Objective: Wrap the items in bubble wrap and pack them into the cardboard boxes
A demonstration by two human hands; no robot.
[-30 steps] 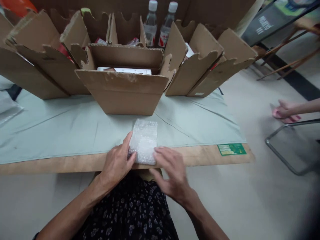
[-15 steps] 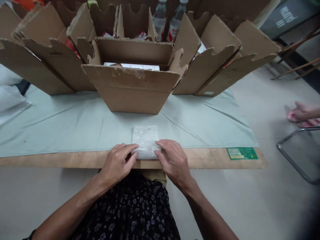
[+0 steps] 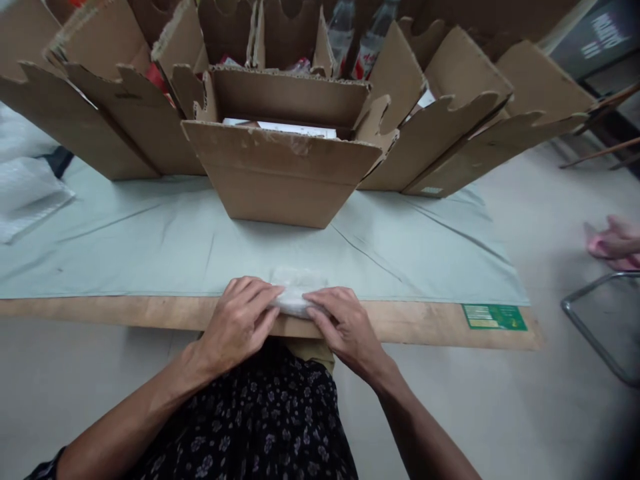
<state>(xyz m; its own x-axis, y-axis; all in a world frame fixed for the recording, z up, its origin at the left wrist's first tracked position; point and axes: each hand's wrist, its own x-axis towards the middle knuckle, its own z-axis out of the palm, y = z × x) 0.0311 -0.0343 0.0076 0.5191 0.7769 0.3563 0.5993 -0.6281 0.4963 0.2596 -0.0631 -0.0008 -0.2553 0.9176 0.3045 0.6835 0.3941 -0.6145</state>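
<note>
Between my hands, at the table's front edge, lies a small piece of translucent bubble wrap (image 3: 296, 301), its near side rolled or folded over into a thick edge. A flat part of it still spreads on the cloth behind. My left hand (image 3: 245, 310) pinches the left end of the fold between thumb and fingers. At the right end, my right hand (image 3: 340, 313) grips it the same way, with fingers on top and thumb at the near side. Whether anything is inside the wrap cannot be made out.
A cardboard box (image 3: 285, 173) holding white flat items stands behind the wrap, among several more open boxes. Bubble wrap sheets (image 3: 30, 193) lie at the left on the pale green cloth (image 3: 150, 247). A green card (image 3: 494, 317) is at the right edge. A person's foot (image 3: 615, 240) shows beyond a metal chair frame.
The bubble wrap has gone from a flat square to a shorter, rolled or folded shape. My hands have come slightly closer together on it, and the view has shifted a little.
</note>
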